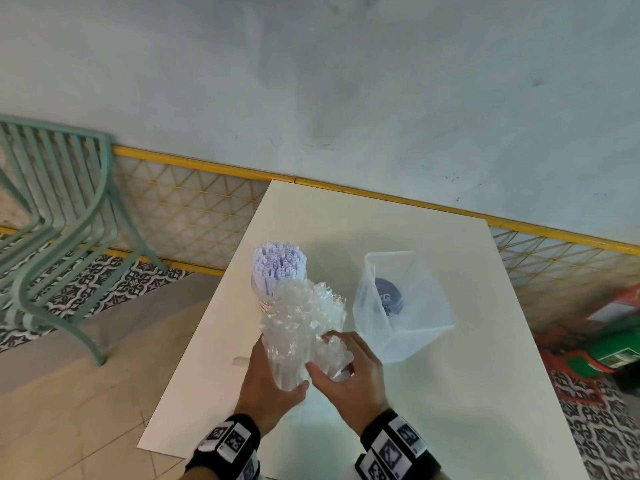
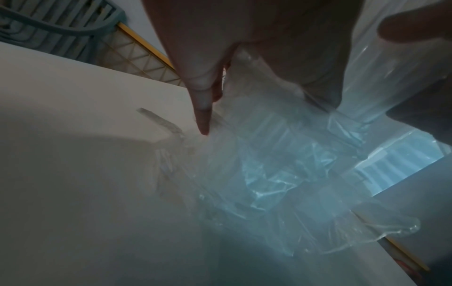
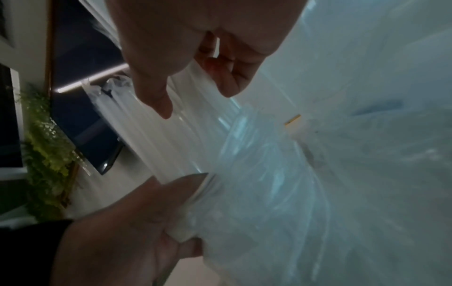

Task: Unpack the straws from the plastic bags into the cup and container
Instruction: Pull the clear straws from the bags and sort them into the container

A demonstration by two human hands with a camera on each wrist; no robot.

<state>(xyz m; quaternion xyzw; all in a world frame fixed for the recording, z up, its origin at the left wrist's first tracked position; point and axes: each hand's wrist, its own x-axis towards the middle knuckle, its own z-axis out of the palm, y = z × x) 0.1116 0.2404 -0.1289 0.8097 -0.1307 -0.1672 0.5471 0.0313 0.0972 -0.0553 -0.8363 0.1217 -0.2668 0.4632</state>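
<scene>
A clear plastic bag of translucent straws [image 1: 294, 327] stands upright over the white table [image 1: 433, 393], its crumpled top bunched up. My left hand [image 1: 277, 372] grips its lower end, fingers curled round the bundle. My right hand [image 1: 334, 355] pinches the crumpled plastic on the bag's right side. In the left wrist view the bag [image 2: 269, 164] hangs below my fingers [image 2: 203, 108]. In the right wrist view my fingers [image 3: 156, 92] curl over the straws [image 3: 176, 139]. Behind the bag, a cup [image 1: 263, 292] is packed with white straws [image 1: 278, 266]. The clear square container [image 1: 415, 327] stands to the right.
A dark round thing [image 1: 388, 297] shows through the container. A small torn plastic strip [image 1: 239, 360] lies on the table left of my left hand. A green metal chair [image 1: 52, 230] stands to the left, and red and green boxes [image 1: 613, 337] lie on the floor at the right.
</scene>
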